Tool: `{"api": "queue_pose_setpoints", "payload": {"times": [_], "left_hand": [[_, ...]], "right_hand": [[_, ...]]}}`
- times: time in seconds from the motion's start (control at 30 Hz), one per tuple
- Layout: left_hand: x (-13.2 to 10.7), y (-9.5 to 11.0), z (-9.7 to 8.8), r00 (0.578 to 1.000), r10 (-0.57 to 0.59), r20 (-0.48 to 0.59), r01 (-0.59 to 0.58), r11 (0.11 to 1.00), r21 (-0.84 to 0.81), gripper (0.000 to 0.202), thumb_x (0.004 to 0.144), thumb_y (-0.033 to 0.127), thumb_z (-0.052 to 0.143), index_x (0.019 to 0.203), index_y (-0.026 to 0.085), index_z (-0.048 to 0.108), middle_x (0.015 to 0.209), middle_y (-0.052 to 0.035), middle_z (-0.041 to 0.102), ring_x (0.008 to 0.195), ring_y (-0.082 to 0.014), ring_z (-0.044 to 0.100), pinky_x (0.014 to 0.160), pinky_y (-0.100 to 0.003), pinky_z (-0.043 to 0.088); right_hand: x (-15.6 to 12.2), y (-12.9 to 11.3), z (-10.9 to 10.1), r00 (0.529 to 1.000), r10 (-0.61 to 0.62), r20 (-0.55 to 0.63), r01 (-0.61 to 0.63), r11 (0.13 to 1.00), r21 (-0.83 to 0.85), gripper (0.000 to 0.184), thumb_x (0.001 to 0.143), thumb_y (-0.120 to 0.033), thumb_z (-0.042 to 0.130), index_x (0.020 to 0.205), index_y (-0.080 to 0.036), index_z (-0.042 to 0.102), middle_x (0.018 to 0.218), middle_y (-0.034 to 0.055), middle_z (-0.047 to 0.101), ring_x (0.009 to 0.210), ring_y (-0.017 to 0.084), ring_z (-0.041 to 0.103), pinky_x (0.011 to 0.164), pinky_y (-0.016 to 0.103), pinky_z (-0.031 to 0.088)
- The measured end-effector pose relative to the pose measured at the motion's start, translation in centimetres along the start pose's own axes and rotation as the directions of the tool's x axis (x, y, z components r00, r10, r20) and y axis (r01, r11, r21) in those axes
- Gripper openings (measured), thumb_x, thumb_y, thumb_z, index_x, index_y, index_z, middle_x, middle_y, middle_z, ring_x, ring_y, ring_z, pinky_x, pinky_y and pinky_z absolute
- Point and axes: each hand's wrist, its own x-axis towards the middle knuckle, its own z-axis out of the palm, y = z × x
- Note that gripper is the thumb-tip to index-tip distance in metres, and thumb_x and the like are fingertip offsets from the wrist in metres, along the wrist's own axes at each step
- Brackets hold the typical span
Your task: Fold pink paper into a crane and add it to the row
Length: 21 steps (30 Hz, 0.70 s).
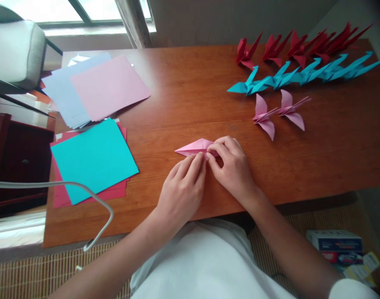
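On the left side of the table (pixel 183 83) lie flat sheets: a pink sheet (pixel 109 87) far back and a blue-green sheet (pixel 93 160) nearer, with a white cord (pixel 99 199) by the near edge. Near the middle, the left hand (pixel 182 189) and the right hand (pixel 233 166) both pinch a pink folded paper (pixel 194 147) with bent fingertips and press it on the wood. To the right sit two pink birds (pixel 264 116), then blue-green birds (pixel 302 74) and red birds (pixel 295 45) farther back. I think a finger could slip, and then the fold may go crooked or the thin tip may tear
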Motion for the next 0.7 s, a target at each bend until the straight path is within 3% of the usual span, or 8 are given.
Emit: {"api": "queue_pose_setpoints", "payload": {"times": [0.2,0.33,0.53,0.7], "left_hand": [[-0.7,0.2,0.5,1.000,-0.003,-0.001,0.003,0.999,0.043,0.037,0.097,0.017,0.053,0.130,0.003,0.063,0.142,-0.0196,0.063,0.127,-0.0322,0.062,0.106,-0.044,0.053],[-0.8,-0.4,0.6,1.000,-0.002,-0.002,0.002,1.000,-0.008,0.040,0.098,0.021,0.053,0.132,0.003,0.061,0.142,-0.0197,0.063,0.128,-0.0321,0.061,0.107,-0.044,0.053],[-0.1,-1.8,0.1,1.000,-0.001,-0.027,-0.002,0.991,-0.130,0.036,0.097,0.013,0.052,0.132,0.008,0.061,0.135,-0.0154,0.067,0.117,-0.0289,0.066,0.101,-0.044,0.058],[0.2,-2.4,0.2,0.998,-0.002,-0.057,-0.008,0.985,-0.173,0.033,0.096,0.011,0.052,0.127,0.012,0.064,0.131,-0.0123,0.070,0.115,-0.0274,0.068,0.098,-0.043,0.059]], "right_hand": [[-0.5,0.9,-0.5,0.997,-0.076,0.004,0.076,0.996,0.050,0.022,0.094,-0.006,0.051,0.098,-0.023,0.064,0.101,0.0085,0.064,0.099,0.024,0.060,0.089,0.040,0.052],[-0.8,0.9,-0.9,0.994,-0.085,-0.061,0.090,0.993,0.080,0.026,0.090,-0.002,0.051,0.101,-0.022,0.065,0.100,0.0085,0.065,0.098,0.023,0.062,0.090,0.040,0.053],[-0.6,0.8,-1.4,0.978,-0.145,-0.152,0.156,0.986,0.059,0.019,0.091,-0.010,0.059,0.103,-0.021,0.067,0.107,0.0099,0.069,0.103,0.026,0.061,0.095,0.044,0.052],[0.7,1.6,-1.3,0.992,-0.089,-0.094,0.092,0.995,0.033,0.024,0.093,-0.020,0.060,0.116,-0.020,0.066,0.115,0.0114,0.069,0.110,0.029,0.061,0.100,0.048,0.049]]}}
